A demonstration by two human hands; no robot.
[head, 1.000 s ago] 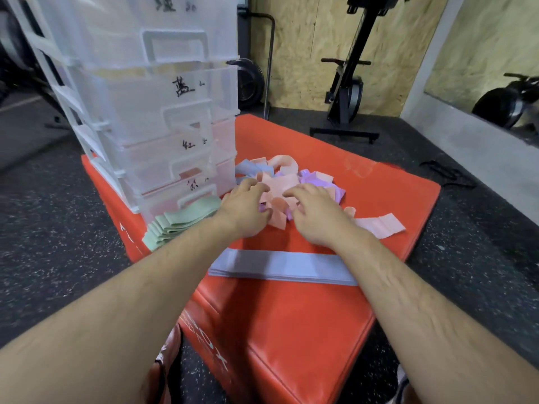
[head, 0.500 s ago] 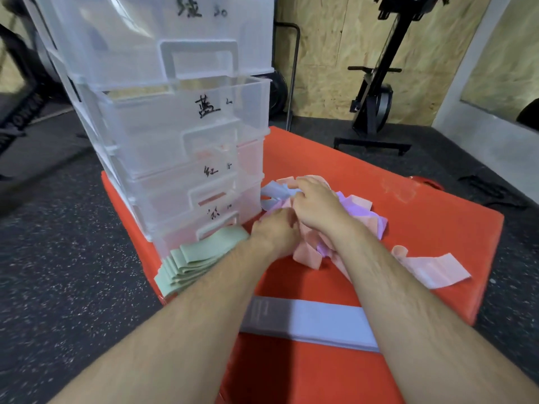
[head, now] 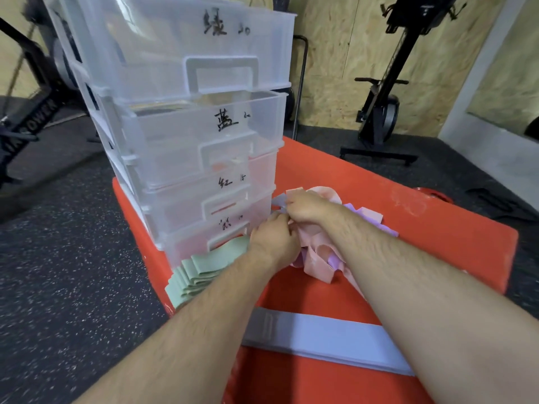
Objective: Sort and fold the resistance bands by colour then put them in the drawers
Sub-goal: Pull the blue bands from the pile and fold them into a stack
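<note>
- Right hand pinches a blue band at its fingertips; left hand curls into the tangled pile beneath both, and I cannot tell what it holds.
- Pulling may drag snagged neighbours along, or scatter the green stack just left of the left hand.

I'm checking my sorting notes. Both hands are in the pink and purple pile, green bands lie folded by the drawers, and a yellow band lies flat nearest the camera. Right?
Not quite: the head view shows the flat band is pale blue, not yellow. The left hand and right hand are in the pink and purple pile, and the green bands lie folded by the drawers.
</note>
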